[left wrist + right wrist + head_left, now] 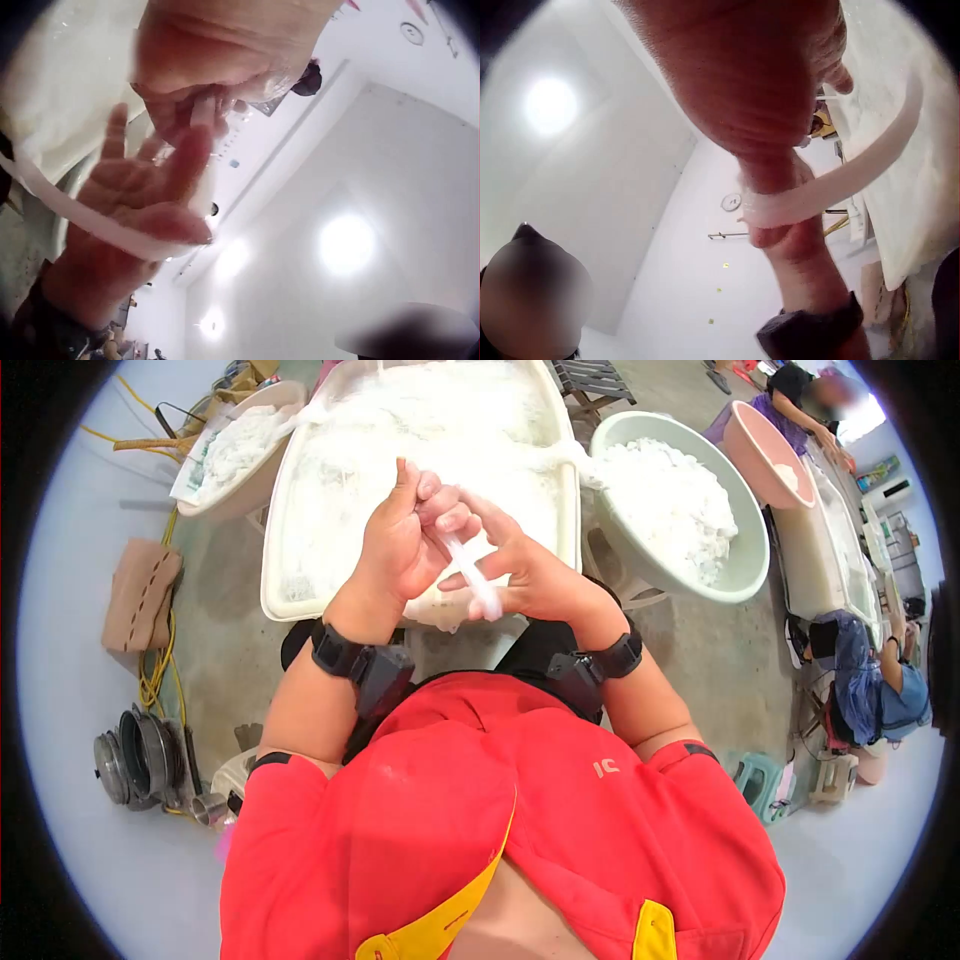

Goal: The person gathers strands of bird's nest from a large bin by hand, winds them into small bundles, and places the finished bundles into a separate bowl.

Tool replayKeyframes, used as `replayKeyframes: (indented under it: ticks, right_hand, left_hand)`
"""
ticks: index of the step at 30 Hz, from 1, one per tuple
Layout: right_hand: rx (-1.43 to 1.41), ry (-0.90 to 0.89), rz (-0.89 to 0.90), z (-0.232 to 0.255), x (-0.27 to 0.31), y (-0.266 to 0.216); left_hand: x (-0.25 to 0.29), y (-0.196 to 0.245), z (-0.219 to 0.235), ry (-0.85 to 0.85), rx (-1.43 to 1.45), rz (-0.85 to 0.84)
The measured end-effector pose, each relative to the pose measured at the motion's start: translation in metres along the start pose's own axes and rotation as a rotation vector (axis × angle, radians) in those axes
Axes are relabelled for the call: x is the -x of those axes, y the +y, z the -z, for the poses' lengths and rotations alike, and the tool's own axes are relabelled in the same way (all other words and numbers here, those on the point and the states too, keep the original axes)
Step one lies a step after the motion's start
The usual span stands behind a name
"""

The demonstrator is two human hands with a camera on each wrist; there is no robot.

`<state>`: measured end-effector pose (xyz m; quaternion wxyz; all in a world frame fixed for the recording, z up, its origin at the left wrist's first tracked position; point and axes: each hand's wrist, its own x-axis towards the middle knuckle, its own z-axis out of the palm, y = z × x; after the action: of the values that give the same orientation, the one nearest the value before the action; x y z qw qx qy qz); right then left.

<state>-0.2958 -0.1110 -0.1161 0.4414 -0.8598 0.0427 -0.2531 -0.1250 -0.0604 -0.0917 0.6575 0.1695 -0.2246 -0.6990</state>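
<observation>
In the head view, my left hand [400, 550] holds one end of a glossy white strip [470, 575] in its curled fingers, palm up. My right hand [540, 578] faces it with fingers spread, and the strip slants down to its thumb. The left wrist view has my left hand [225, 45] above and the right hand [135, 195] below, the strip [97, 221] crossing by the right thumb. In the right wrist view the strip [840, 184] bends past the thumb of my right hand [742, 82], with my left hand [791, 240] beyond.
A large white tub [272, 575] of whitish, wet-looking material stands in front. A green basin [755, 565] of white pieces is right of it, another basin [240, 500] left. Further right are a pink basin [755, 435] and other people. Pots [150, 755] sit at the left wall.
</observation>
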Motion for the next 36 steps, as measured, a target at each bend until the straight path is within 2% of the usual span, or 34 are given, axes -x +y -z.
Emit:
replayKeyframes:
  ticks: [1, 4, 5, 8, 9, 10, 12, 13, 15, 16, 17, 18, 20, 22, 23, 24, 25, 26, 27, 28, 29, 30, 31, 33, 34, 35, 36]
  right_hand:
    - [-0.036, 0.156, -0.004, -0.005, 0.000, -0.001]
    - [-0.086, 0.407, -0.141, 0.000, -0.007, -0.001]
    - [-0.207, 0.554, -0.252, 0.000, -0.008, -0.007]
    - [0.261, 0.647, -0.375, 0.011, -0.005, -0.015]
    - [0.368, 0.641, -0.390, 0.011, -0.003, -0.016]
    - [0.424, 0.641, -0.368, 0.011, -0.002, -0.016]
    - [0.529, 0.631, -0.325, 0.005, -0.001, -0.015]
    - [0.396, 0.601, -0.390, 0.003, -0.001, -0.014]
    - [-0.158, 0.603, -0.517, 0.001, 0.001, -0.012]
    - [-0.436, 0.594, -0.572, 0.001, 0.002, -0.012]
    - [-0.656, 0.710, -0.532, -0.003, -0.001, -0.015]
    - [-0.753, 0.795, -0.499, -0.008, -0.007, -0.015]
    - [-0.950, 0.966, -0.430, -0.018, -0.014, -0.013]
    - [-0.890, 0.771, -0.452, -0.007, 0.002, -0.005]
    - [-0.839, 0.666, -0.485, 0.003, 0.009, 0.002]
    - [-0.787, 0.562, -0.516, 0.008, 0.010, 0.000]
    - [-0.548, 0.490, -0.583, 0.013, 0.009, -0.008]
    - [-0.424, 0.424, -0.531, 0.012, 0.007, -0.008]
    - [-0.300, 0.358, -0.477, 0.010, 0.005, -0.008]
    - [-0.175, 0.292, -0.423, 0.009, 0.002, -0.009]
    - [-0.193, 0.320, -0.476, 0.006, -0.001, -0.014]
    - [-0.251, 0.375, -0.437, 0.004, -0.003, -0.015]
    - [-0.307, 0.429, -0.396, 0.002, -0.005, -0.015]
    - [-0.344, 0.526, -0.323, 0.001, -0.009, -0.010]
    - [-0.463, 0.578, -0.391, 0.005, -0.008, -0.009]
    - [-0.582, 0.629, -0.459, 0.012, -0.007, -0.012]
    - [-0.699, 0.679, -0.524, 0.019, -0.006, -0.014]
  left_hand:
    - [-0.001, 0.000, 0.010, -0.012, -0.015, 0.040]
    - [0.011, -0.028, -0.006, 0.397, -0.099, 0.093]
    - [0.012, -0.037, 0.007, 0.378, -0.071, 0.004]
    - [0.023, -0.046, 0.031, 0.141, -0.854, -0.244]
    - [0.024, -0.042, 0.019, -0.318, -1.652, -0.403]
    - [0.029, -0.056, 0.007, -0.082, -1.164, 0.050]
    - [0.028, -0.069, 0.001, 0.023, -1.170, 0.051]
    - [0.027, -0.074, 0.001, 0.085, -1.143, 0.032]
    - [0.015, -0.081, 0.010, 0.233, -0.979, -0.077]
    - [0.017, -0.078, 0.012, 0.118, -0.927, 0.018]
    - [0.020, -0.070, 0.013, 0.004, -0.872, 0.110]
    - [0.022, -0.062, 0.009, -0.108, -0.815, 0.199]
    - [0.028, -0.057, -0.005, -0.132, -0.487, 0.384]
    - [0.031, -0.046, -0.002, -0.170, -0.211, 0.495]
    - [0.033, -0.040, 0.001, -0.085, -0.263, 0.443]
    - [0.031, -0.036, 0.003, -0.053, -0.557, 0.268]
    - [0.027, -0.032, 0.006, -0.021, -0.845, 0.086]
    - [0.024, -0.027, 0.009, 0.013, -1.129, -0.105]
    - [0.021, -0.016, 0.006, 0.013, -1.489, -0.226]
    - [0.019, -0.016, 0.006, 0.034, -1.504, -0.300]
    - [0.017, -0.017, 0.005, 0.055, -1.517, -0.377]
    - [0.015, -0.019, 0.004, 0.075, -1.528, -0.457]
    - [0.012, -0.027, 0.007, 0.032, -1.328, -0.530]
    - [0.011, -0.041, 0.003, 0.043, -0.704, -0.280]
    - [0.013, -0.046, -0.002, 0.045, -0.392, -0.152]
    - [0.019, -0.049, -0.008, 0.062, -0.382, -0.106]
    - [0.025, -0.047, -0.009, -0.008, -0.513, -0.013]
